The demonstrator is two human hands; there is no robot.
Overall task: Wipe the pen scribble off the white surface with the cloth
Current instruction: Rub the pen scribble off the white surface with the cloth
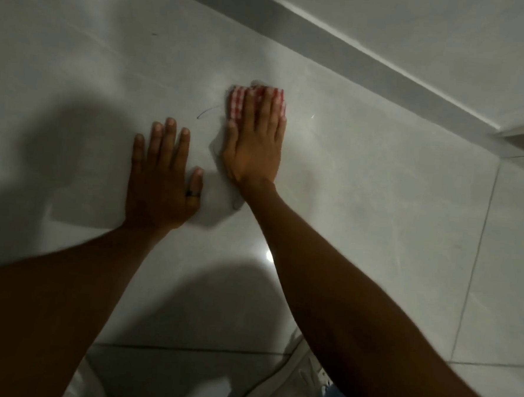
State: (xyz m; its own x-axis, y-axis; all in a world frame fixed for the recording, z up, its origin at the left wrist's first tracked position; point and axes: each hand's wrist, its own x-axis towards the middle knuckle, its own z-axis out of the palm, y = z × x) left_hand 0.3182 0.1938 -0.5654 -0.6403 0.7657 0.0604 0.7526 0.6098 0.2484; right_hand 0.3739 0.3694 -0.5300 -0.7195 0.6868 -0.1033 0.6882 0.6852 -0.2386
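Observation:
A red-and-white checked cloth lies on the white tiled surface, pressed flat under my right hand. Its edge shows past my fingertips and to the left of my fingers. A thin dark curved pen mark remains just left of the cloth. My left hand rests flat on the surface, fingers spread, a dark ring on the thumb, below and left of the pen mark. It holds nothing.
A grey skirting strip runs diagonally along the wall at the top right. Tile joints cross the floor at right and at the bottom. A white shoe is at the bottom centre. A small dark speck lies far left.

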